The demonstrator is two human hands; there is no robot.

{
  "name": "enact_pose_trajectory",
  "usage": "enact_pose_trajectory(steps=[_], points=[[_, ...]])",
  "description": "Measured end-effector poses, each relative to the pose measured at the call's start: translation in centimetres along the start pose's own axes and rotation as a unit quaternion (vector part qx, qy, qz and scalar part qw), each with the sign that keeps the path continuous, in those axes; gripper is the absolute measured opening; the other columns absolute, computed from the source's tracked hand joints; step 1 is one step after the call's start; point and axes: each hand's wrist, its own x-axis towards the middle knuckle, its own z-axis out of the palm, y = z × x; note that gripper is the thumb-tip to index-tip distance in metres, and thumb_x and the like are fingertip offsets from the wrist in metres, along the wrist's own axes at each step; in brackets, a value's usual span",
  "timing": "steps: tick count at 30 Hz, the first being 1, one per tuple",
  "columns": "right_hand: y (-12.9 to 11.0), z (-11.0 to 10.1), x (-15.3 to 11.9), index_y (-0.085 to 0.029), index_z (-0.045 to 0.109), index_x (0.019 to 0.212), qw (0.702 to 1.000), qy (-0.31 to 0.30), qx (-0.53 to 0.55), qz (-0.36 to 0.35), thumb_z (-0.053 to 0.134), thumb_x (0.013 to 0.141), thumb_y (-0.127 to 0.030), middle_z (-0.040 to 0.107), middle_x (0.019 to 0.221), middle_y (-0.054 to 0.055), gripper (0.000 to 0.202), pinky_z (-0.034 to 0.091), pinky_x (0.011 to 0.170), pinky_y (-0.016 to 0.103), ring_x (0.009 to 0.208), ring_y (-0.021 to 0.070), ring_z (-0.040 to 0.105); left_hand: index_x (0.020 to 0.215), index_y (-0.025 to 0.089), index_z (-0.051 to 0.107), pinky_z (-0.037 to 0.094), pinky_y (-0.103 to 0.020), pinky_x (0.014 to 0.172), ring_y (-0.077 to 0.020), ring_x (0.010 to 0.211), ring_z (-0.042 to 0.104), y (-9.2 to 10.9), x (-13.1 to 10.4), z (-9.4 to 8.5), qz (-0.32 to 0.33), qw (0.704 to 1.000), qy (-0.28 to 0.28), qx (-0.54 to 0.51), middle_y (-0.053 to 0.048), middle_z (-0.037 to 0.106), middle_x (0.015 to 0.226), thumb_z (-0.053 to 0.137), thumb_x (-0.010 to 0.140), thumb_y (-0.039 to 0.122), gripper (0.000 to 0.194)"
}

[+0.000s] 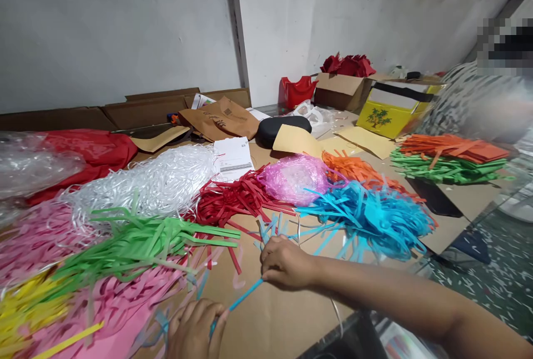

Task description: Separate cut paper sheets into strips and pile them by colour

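A narrow blue strip runs taut between my two hands over the cardboard-covered table. My left hand, low in the view, is closed on one end of it. Higher and to the right, my right hand pinches the other end with its fingers curled. Pale blue strip ends show just behind the right hand; whether it holds them too is hidden. To its right spreads a heap of blue strips. Left of my hands lie green strips, pink strips and yellow strips.
Behind are white strings, red strips, a pink plastic bundle and orange strips. A black case, a yellow box and a cardboard box stand farther back. Another person is at the right.
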Motion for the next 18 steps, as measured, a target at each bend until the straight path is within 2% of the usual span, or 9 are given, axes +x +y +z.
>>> enact_pose_trajectory(steps=[3, 5, 7, 9, 11, 13, 15, 18], points=[[-0.9, -0.2, 0.6, -0.02, 0.073, 0.081, 0.999, -0.003, -0.019, 0.037, 0.078, 0.082, -0.025, 0.073, 0.09, 0.002, 0.008, 0.034, 0.079, 0.035, 0.089, 0.0206, 0.06, 0.076, 0.023, 0.059, 0.032, -0.038, 0.084, -0.0196, 0.078, 0.063, 0.7, 0.3, -0.3, -0.06, 0.997, -0.04, 0.021, 0.004, 0.067, 0.074, 0.05, 0.096, 0.025, 0.022], [-1.4, -0.4, 0.8, -0.021, 0.071, 0.082, 0.999, -0.006, -0.041, 0.026, 0.076, 0.08, -0.023, 0.072, 0.087, 0.002, 0.005, 0.03, 0.077, 0.037, 0.088, 0.0214, 0.057, 0.084, 0.024, 0.063, 0.033, -0.04, 0.086, -0.02, 0.083, 0.064, 1.1, 0.6, -0.7, -0.034, 0.997, -0.054, 0.041, 0.004, 0.07, 0.08, 0.052, 0.091, 0.017, 0.015], [-1.9, -0.6, 0.9, -0.021, 0.069, 0.083, 0.996, -0.011, -0.086, -0.037, 0.071, 0.083, -0.021, 0.072, 0.085, 0.001, 0.002, 0.029, 0.077, 0.039, 0.088, 0.0209, 0.055, 0.096, 0.029, 0.068, 0.032, -0.043, 0.093, -0.0204, 0.091, 0.065, 1.4, 0.9, -0.9, 0.02, 0.996, -0.054, 0.065, 0.004, 0.074, 0.089, 0.054, 0.085, 0.007, 0.029], [-2.2, -0.7, 0.9, -0.018, 0.066, 0.082, 0.981, -0.007, -0.151, -0.121, 0.065, 0.09, -0.022, 0.07, 0.082, 0.002, 0.009, 0.028, 0.078, 0.04, 0.086, 0.02, 0.054, 0.099, 0.033, 0.071, 0.031, -0.045, 0.099, -0.0215, 0.096, 0.065, 1.9, 1.0, -0.6, 0.058, 0.995, -0.042, 0.067, 0.004, 0.076, 0.095, 0.053, 0.081, 0.003, 0.039], [-2.2, -0.4, 1.1, -0.016, 0.065, 0.081, 0.959, 0.009, -0.211, -0.188, 0.059, 0.096, -0.023, 0.068, 0.079, 0.004, 0.017, 0.029, 0.078, 0.04, 0.083, 0.0197, 0.052, 0.096, 0.032, 0.073, 0.03, -0.048, 0.103, -0.0223, 0.093, 0.065, 2.4, 1.3, 0.2, 0.059, 0.997, -0.013, 0.037, 0.002, 0.076, 0.095, 0.055, 0.082, 0.007, 0.034], [-2.1, 0.0, 1.4, -0.015, 0.065, 0.08, 0.943, 0.022, -0.245, -0.225, 0.056, 0.098, -0.02, 0.066, 0.078, 0.004, 0.021, 0.029, 0.078, 0.04, 0.08, 0.0197, 0.051, 0.096, 0.03, 0.074, 0.029, -0.049, 0.105, -0.0208, 0.086, 0.065, 2.7, 1.8, 1.0, 0.048, 0.999, 0.026, 0.0, 0.001, 0.075, 0.09, 0.053, 0.085, 0.011, 0.03], [-2.1, 0.1, 1.5, -0.015, 0.065, 0.077, 0.943, 0.029, -0.248, -0.221, 0.055, 0.098, -0.017, 0.066, 0.076, 0.004, 0.023, 0.03, 0.077, 0.04, 0.077, 0.0192, 0.051, 0.092, 0.028, 0.074, 0.031, -0.048, 0.104, -0.0189, 0.078, 0.065, 2.5, 2.1, 1.4, 0.038, 0.997, 0.064, -0.01, 0.0, 0.074, 0.082, 0.047, 0.087, 0.008, 0.034], [-3.4, -0.8, 0.5, -0.017, 0.064, 0.076, 0.965, 0.05, -0.202, -0.157, 0.056, 0.098, -0.022, 0.069, 0.075, 0.003, 0.024, 0.03, 0.076, 0.04, 0.078, 0.0195, 0.053, 0.095, 0.027, 0.074, 0.033, -0.048, 0.102, -0.0191, 0.082, 0.068, 1.3, 1.7, 1.4, 0.069, 0.996, 0.058, 0.015, 0.001, 0.077, 0.086, 0.044, 0.086, 0.005, 0.038]])
